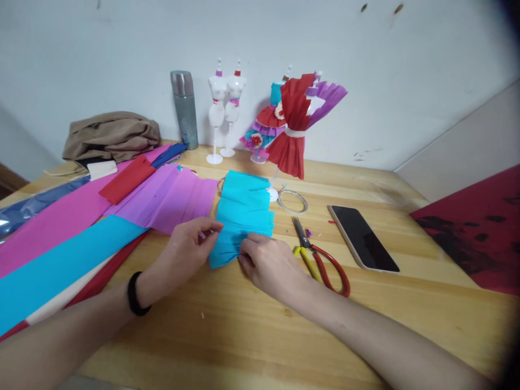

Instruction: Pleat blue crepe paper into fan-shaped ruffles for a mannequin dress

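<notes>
A bright blue piece of crepe paper [246, 200] with soft crosswise folds lies on the table in front of me. My right hand [270, 265] pinches its near edge, thumb and fingers closed on the paper. At the paper's left side is my left hand [190, 246], its thumb and forefinger drawn together over the edge and the other fingers curled. Just right of my right hand lie pliers or scissors with red and yellow handles [320, 257], partly covered by that hand. Behind the blue piece stands a small dress form in a red and purple pleated paper dress [290, 146].
Long strips of coloured crepe paper [73, 249] cover the left side. A wire coil [293, 209] and a phone [363, 238] lie to the right. Along the wall stand a flask [184, 111], two white dress forms [217, 105] and another dressed form [270, 116], beside a brown cloth [111, 135].
</notes>
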Tool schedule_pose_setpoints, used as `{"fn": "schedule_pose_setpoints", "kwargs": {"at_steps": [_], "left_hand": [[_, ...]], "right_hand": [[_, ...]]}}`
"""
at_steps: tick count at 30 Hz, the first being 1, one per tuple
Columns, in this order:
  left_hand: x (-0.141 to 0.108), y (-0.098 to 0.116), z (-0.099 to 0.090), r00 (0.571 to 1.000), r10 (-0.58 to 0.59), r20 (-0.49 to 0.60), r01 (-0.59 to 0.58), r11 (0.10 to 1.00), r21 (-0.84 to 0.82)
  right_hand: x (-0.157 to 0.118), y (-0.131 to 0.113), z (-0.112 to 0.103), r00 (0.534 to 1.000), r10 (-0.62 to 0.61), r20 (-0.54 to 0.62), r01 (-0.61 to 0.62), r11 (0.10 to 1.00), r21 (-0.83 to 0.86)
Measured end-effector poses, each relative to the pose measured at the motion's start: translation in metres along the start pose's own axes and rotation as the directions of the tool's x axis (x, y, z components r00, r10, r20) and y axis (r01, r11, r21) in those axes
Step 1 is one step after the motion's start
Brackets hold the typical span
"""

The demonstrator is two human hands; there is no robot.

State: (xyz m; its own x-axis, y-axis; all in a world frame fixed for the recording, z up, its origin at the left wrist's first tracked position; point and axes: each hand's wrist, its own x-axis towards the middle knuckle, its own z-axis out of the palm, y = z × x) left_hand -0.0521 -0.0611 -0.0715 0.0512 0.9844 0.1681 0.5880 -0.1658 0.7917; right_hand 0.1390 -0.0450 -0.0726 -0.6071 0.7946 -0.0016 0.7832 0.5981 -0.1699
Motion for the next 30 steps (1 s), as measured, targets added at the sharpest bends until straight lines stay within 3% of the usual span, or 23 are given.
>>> {"fn": "schedule_pose_setpoints", "kwargs": {"at_steps": [3,7,12,16,30], "left_hand": [[0.005,-0.008,0.0,1.0,-0.009,-0.028,0.008,1.0,-0.02],[0.006,-0.014,0.003,0.995,0.095,0.014,-0.096,0.993,0.066],[0.003,-0.015,0.005,0.956,0.247,0.158,-0.281,0.923,0.262],[0.002,-0.015,0.006,0.927,0.288,0.241,-0.364,0.847,0.387],[0.004,-0.004,0.014,0.964,0.067,0.256,-0.196,0.832,0.52]], "right_hand": [[0.0,0.0,0.001,1.0,0.004,-0.011,-0.004,1.0,0.008],[0.0,0.001,0.0,1.0,0.023,-0.009,-0.023,1.0,-0.002],[0.001,0.001,-0.003,0.998,0.063,0.027,-0.064,0.998,0.026],[0.002,0.0,-0.006,0.993,0.108,0.04,-0.109,0.994,0.02],[0.008,-0.001,-0.006,0.989,0.128,0.076,-0.129,0.991,0.015]]}}
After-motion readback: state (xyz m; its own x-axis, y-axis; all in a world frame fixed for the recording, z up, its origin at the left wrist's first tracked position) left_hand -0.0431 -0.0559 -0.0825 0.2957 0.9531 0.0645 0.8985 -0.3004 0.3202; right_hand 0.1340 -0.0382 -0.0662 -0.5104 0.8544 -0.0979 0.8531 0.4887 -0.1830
